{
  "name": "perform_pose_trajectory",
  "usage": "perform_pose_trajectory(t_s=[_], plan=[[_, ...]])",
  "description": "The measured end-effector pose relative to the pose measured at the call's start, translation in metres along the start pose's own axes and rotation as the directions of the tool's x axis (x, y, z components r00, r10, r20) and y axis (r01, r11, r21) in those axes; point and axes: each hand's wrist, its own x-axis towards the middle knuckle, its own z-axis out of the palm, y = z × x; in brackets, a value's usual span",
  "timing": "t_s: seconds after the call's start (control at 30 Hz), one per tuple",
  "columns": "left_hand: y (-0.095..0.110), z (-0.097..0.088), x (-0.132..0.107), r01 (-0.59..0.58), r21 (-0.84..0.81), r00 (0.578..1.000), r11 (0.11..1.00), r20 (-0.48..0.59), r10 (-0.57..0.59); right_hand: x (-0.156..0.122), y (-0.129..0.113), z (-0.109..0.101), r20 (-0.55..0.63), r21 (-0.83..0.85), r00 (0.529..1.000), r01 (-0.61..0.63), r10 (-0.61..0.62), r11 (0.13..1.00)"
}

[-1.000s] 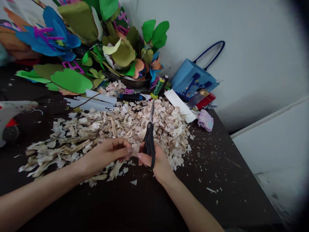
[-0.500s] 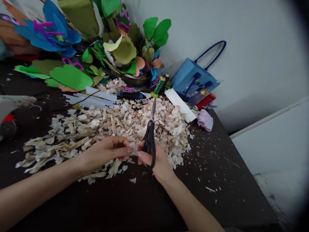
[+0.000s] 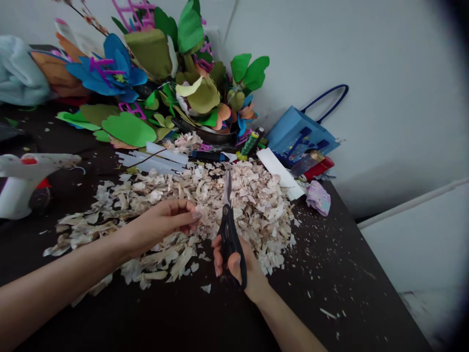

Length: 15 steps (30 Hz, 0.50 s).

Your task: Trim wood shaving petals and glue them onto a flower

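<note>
My right hand (image 3: 244,261) is wrapped round the handles of black-handled scissors (image 3: 227,222), whose blades point away from me, nearly closed. To the left, my left hand (image 3: 176,217) pinches a small pale flake (image 3: 200,211), thin like a dried petal or a paper scrap; its exact kind is unclear. Beneath and beyond both hands spreads a heap of dry, cream-coloured flakes (image 3: 256,195), with longer brownish strips among them on the left. The scissor tips lie over the far part of this heap. The two hands are apart.
On the dark table (image 3: 330,303), a white glue gun (image 3: 22,181) lies at left. Behind the heap are glue sticks (image 3: 154,161), a green thread spool (image 3: 250,144), a white strip (image 3: 280,173) and colourful fabric flowers (image 3: 201,95). A blue bag (image 3: 296,134) leans at the wall.
My right hand has drawn back from the left, towards me, and the scissors have come with it. The left hand keeps its pinch. The view has shifted, showing more of the glue gun.
</note>
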Motion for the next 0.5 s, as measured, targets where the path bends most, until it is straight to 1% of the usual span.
perform_pose_trajectory(t_s=[0.13,0.23,0.37,0.5], plan=[[0.003,-0.004,0.001,-0.043,0.041,0.998,0.998,-0.041,0.045,-0.002,-0.008,-0.002,0.056,-0.075,0.995,-0.084,0.088,0.994],[0.006,-0.007,0.002,-0.053,0.039,0.996,0.998,-0.075,0.056,-0.003,-0.007,-0.005,0.075,-0.128,0.99,-0.106,0.116,0.986],[0.01,-0.01,0.004,-0.029,-0.07,0.99,0.997,-0.142,0.019,-0.002,0.003,-0.009,0.061,-0.144,0.992,-0.098,0.107,0.985],[0.014,-0.011,0.005,-0.016,-0.166,0.988,0.986,-0.154,-0.01,0.001,0.009,-0.01,0.043,-0.097,0.997,-0.058,0.062,0.994]])
